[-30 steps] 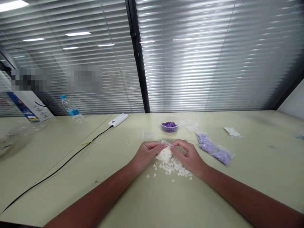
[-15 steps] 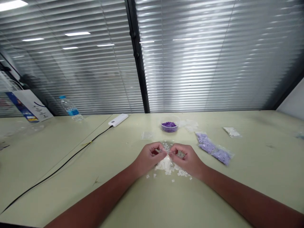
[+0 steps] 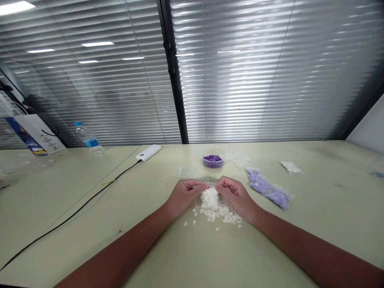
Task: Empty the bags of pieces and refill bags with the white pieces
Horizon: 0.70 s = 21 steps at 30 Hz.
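L hand (image 3: 186,196) & R hand (image 3: 235,196) — both pinching top of clear bag (image 3: 210,197), angled inwd, close tog.

You see an evenly lit bench (image 3: 90,248), with bright glare streaking the blinds (image 3: 222,92) at upper right and white light strips (image 3: 97,44) glowing at upper left. Soft shadows edge your forearms (image 3: 132,244). Wide-lens distortion stretches the frame's sides; clear plastic (image 3: 24,165) smears at the left edge.
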### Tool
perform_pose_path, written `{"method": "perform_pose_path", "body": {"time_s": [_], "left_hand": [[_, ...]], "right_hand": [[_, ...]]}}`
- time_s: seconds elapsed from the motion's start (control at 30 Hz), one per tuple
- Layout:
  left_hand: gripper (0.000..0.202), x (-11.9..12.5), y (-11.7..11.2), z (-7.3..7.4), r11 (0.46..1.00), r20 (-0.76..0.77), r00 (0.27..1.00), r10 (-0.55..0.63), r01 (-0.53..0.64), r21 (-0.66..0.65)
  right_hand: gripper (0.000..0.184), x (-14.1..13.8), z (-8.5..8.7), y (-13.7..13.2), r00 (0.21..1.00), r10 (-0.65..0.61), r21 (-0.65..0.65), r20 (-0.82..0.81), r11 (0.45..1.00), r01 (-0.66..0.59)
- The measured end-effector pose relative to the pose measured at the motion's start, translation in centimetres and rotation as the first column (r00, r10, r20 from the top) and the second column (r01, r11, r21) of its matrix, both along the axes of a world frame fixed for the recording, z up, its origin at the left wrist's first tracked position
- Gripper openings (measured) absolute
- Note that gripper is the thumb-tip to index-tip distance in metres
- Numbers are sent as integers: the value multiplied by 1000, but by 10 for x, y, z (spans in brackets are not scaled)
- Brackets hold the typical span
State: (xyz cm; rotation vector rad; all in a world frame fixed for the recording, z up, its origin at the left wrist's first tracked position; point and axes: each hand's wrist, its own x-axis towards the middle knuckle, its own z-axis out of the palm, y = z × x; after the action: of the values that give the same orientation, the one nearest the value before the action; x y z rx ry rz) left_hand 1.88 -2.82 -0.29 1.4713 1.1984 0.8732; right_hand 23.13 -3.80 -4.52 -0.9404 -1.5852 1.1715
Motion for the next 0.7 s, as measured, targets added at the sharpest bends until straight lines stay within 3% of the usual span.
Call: {"method": "perform_pose_path", "body": {"time_s": [0.17,0.37,0.57,0.7], "left_hand": [[49,-2,-1,3,999,-60,998,23,-21,40],[45,-4,2,-1,995,-53,995,80,-77,60],[44,-3,1,-1,994,-98,995,29,-19,105],[46,-2,-1,-1,999,-68,997,18,-16,38]], "right_hand": [[36,-2,2,-2,1000,2,-34,18,999,-2],[32,-2,5,-1,999,7,43,-36,999,-5],[34,-1,2,1,999,-48,47,17,998,47],[33,-1,1,5,996,-86,-10,-8,996,86]]}}
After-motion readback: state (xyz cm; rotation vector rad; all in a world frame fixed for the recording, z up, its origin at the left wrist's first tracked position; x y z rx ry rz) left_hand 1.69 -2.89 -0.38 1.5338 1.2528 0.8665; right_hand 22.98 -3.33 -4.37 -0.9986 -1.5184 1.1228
